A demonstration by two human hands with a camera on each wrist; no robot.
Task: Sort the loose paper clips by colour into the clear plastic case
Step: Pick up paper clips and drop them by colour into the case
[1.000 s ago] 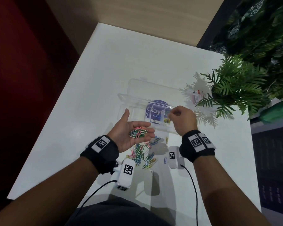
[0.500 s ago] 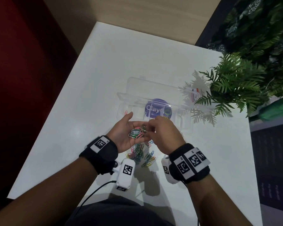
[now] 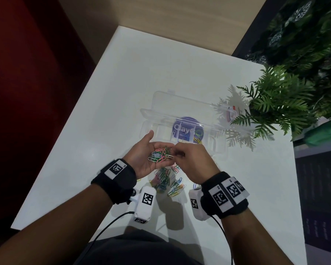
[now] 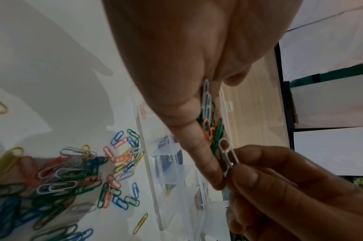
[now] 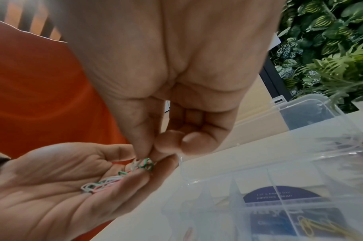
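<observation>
My left hand is held palm up in front of the case, with a small heap of mixed paper clips lying on its relaxed fingers. My right hand reaches into that heap from the right, and its thumb and forefinger pinch a white paper clip. The clear plastic case lies open just beyond both hands. Yellow clips sit in one compartment right of its purple label. More loose coloured clips lie on the white table under my hands.
A fern hangs over the case's right end. The white table's left edge drops beside a dark red wall. A dark shelf unit stands along the right. White camera units with cables hang below both wrists.
My right hand came back from over the case's yellow compartment to my left palm and took hold of a white clip. The left hand stayed palm up in place.
</observation>
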